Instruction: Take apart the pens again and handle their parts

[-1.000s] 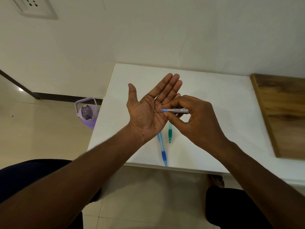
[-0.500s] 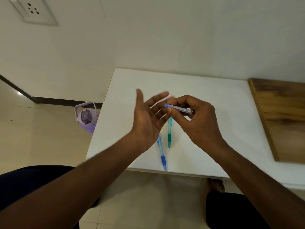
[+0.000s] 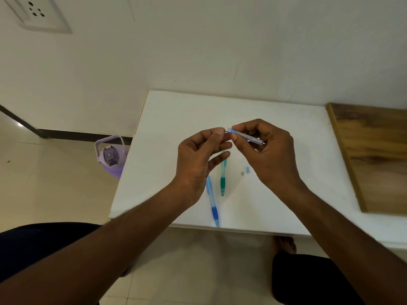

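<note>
My right hand [image 3: 271, 155] pinches a thin clear tube with a blue tip [image 3: 246, 135], probably a case of pencil leads, above the white table [image 3: 176, 119]. My left hand [image 3: 198, 159] has its thumb and forefinger closed at the tube's blue end; whether they grip it or something thin from it is too small to tell. A blue pen-like mechanical pencil [image 3: 212, 201] and a green one [image 3: 223, 177] lie on the table below my hands. A small blue cap [image 3: 248, 169] and a tiny grey piece [image 3: 242, 173] lie beside them.
A wooden board [image 3: 374, 155] covers the table's right part. A purple water bottle [image 3: 111, 157] stands on the tiled floor left of the table. The wall with a socket [image 3: 35, 13] is behind. My knees show at the bottom.
My left hand was flat, palm up, with the tube's tip over it; it has turned and its fingers closed at the tube's blue end. The right hand moved slightly right and up.
</note>
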Tool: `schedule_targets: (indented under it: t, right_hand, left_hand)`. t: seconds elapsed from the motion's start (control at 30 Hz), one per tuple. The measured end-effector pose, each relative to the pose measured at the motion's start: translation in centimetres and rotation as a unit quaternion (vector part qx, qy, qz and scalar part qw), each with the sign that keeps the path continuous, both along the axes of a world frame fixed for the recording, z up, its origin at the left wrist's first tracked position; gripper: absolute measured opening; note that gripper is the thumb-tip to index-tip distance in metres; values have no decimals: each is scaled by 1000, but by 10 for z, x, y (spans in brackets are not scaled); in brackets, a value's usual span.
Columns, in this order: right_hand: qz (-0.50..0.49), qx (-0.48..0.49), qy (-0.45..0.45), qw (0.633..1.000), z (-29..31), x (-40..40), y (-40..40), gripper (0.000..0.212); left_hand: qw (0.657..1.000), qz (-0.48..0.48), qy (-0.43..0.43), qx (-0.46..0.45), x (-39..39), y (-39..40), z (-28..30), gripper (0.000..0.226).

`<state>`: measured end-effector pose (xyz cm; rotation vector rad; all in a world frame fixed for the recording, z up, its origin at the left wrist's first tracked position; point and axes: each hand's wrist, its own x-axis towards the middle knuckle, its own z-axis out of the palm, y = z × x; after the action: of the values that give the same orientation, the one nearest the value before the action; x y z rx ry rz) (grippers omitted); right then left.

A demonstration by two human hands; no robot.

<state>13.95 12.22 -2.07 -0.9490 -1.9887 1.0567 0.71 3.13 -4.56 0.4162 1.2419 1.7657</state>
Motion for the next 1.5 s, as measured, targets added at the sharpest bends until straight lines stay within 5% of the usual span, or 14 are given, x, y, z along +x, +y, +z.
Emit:
schedule_targets:
  t: [0.2, 0.57, 1.5]
  right_hand:
    - [0, -9, -16, 1000, -4, -3, -2, 22]
    - [-23, -103, -16, 994, -17, -13, -12, 20]
    - [-15, -91, -55, 994, -15, -13, -16, 18]
  left_hand:
    - [989, 22, 135, -51, -6, 2, -1, 17]
    - [913, 64, 389, -104, -16, -2, -1, 10]
    - [897, 68, 426, -94, -26, 0, 8, 18]
